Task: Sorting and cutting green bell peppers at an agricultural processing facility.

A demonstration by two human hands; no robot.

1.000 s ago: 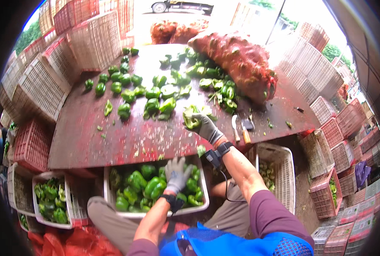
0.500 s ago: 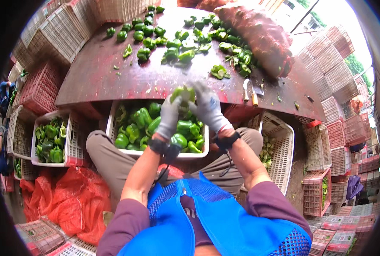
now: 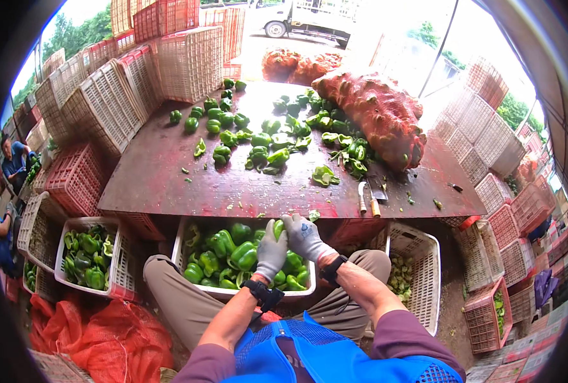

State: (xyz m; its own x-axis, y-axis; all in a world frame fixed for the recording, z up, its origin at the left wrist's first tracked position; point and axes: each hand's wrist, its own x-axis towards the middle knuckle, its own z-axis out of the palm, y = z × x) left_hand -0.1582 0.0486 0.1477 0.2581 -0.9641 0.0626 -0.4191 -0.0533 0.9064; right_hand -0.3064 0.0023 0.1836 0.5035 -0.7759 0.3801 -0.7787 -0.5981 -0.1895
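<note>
My gloved left hand (image 3: 272,253) is closed around a green bell pepper (image 3: 278,228), mostly hidden by the fingers. Against its right side, my gloved right hand (image 3: 305,239) has its fingers curled and pressed to the pepper. Both hands are over a white crate (image 3: 180,239) filled with green bell peppers (image 3: 222,243), between my knees and below the table's front edge. A small pale green scrap (image 3: 314,216) shows just beyond the right hand. On the table (image 3: 150,185), whole and cut-open peppers (image 3: 258,155) lie scattered.
A hooked knife (image 3: 362,198) and a wide-bladed knife (image 3: 374,205) lie at the table's front right, near a full red mesh sack (image 3: 373,115). Crates flank me: one with peppers (image 3: 115,268) left, one with scraps (image 3: 432,281) right. A person (image 3: 16,163) sits far left.
Both hands have come down and closer to my body with the pepper, from the table's edge to over the crate. The view has tilted up, showing more beyond the table.
</note>
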